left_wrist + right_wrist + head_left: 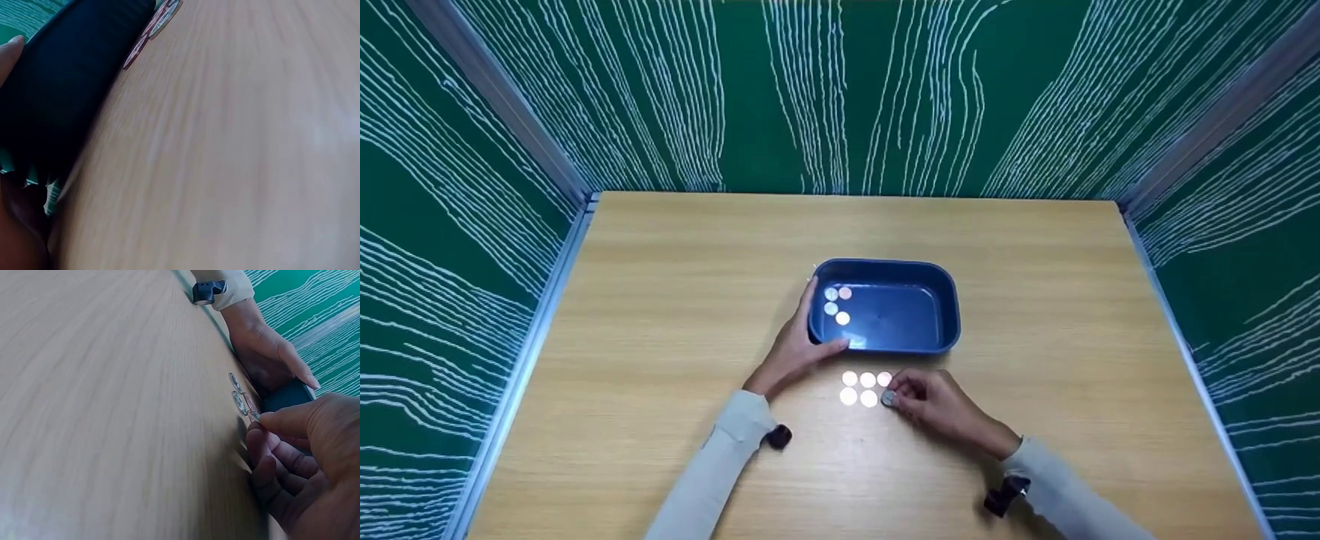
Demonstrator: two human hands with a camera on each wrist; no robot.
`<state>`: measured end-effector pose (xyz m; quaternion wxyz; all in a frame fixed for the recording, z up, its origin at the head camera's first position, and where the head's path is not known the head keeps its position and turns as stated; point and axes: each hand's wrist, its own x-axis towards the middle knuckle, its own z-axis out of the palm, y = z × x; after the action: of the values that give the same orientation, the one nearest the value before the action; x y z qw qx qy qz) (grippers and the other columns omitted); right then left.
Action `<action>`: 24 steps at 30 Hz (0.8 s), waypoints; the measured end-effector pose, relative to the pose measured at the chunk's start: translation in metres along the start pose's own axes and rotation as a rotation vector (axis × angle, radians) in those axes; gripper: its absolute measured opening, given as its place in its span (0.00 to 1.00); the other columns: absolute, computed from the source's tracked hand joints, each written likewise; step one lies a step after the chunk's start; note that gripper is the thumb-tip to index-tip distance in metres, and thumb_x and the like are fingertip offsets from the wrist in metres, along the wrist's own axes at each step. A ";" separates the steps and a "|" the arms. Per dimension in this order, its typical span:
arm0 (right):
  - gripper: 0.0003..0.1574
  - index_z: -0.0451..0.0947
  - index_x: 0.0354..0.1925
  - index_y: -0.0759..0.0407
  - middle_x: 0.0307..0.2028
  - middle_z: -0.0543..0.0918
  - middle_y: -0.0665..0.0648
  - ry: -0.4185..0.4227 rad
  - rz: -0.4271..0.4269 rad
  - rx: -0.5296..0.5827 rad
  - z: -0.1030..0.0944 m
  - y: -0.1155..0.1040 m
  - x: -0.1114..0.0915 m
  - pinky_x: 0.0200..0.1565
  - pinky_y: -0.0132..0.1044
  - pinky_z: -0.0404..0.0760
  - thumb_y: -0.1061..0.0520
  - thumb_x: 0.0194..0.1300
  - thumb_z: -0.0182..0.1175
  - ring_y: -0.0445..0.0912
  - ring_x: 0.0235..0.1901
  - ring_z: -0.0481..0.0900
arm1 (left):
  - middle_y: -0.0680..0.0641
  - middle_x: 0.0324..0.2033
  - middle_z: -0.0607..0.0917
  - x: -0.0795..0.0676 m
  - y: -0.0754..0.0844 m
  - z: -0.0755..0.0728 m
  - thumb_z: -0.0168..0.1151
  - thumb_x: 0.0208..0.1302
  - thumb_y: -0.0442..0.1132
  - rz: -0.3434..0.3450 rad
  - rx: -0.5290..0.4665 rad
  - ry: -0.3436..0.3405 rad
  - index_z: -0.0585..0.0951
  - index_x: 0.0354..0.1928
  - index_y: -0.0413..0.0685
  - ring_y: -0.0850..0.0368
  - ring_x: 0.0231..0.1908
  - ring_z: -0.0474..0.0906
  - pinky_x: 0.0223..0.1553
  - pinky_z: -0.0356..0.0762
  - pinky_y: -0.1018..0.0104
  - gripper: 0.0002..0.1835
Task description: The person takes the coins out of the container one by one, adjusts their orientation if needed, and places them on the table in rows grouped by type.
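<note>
In head view only, shows 4 round metal coins (842, 319) inside blue rectangular plastic tray (896, 350) — runs lengthwise left-right. Grips it with left hand (795, 346); pinches silvery round coin (889, 398) in right hand (939, 405).

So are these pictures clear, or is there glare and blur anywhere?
Head view: glare washes five discs on the table almost white, while the held disc looks grey; left wrist view: the blue tray is dark, the wood grain soft and smeared; right wrist view: patterns show on some discs, with dark shadows on the table beside the right hand.
</note>
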<state>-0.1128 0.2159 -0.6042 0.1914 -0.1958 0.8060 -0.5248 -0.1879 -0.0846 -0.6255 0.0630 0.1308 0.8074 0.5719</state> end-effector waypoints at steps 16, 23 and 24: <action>0.07 0.92 0.46 0.55 0.37 0.90 0.47 0.099 -0.140 -0.137 0.011 0.006 -0.002 0.39 0.31 0.84 0.64 0.72 0.74 0.39 0.35 0.84 | 0.43 0.89 0.49 -0.003 0.000 -0.001 0.80 0.60 0.64 0.014 -0.008 0.012 0.40 0.92 0.63 0.41 0.83 0.59 0.81 0.59 0.40 0.71; 0.08 0.92 0.45 0.55 0.37 0.89 0.47 0.151 -0.193 -0.193 0.013 0.008 -0.005 0.38 0.32 0.84 0.65 0.70 0.75 0.40 0.36 0.83 | 0.43 0.89 0.50 -0.001 0.000 0.000 0.80 0.59 0.65 0.012 -0.008 0.005 0.40 0.92 0.63 0.40 0.83 0.59 0.81 0.59 0.39 0.71; 0.08 0.92 0.45 0.55 0.37 0.89 0.47 0.159 -0.194 -0.200 0.013 0.008 -0.005 0.38 0.32 0.84 0.66 0.70 0.75 0.40 0.36 0.83 | 0.44 0.89 0.50 -0.001 0.000 0.000 0.80 0.59 0.65 0.011 -0.007 0.005 0.40 0.92 0.63 0.40 0.83 0.59 0.81 0.58 0.39 0.71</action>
<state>-0.1023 0.2113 -0.6161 0.0548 -0.2486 0.8442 -0.4718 -0.1868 -0.0845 -0.6255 0.0583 0.1338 0.8047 0.5754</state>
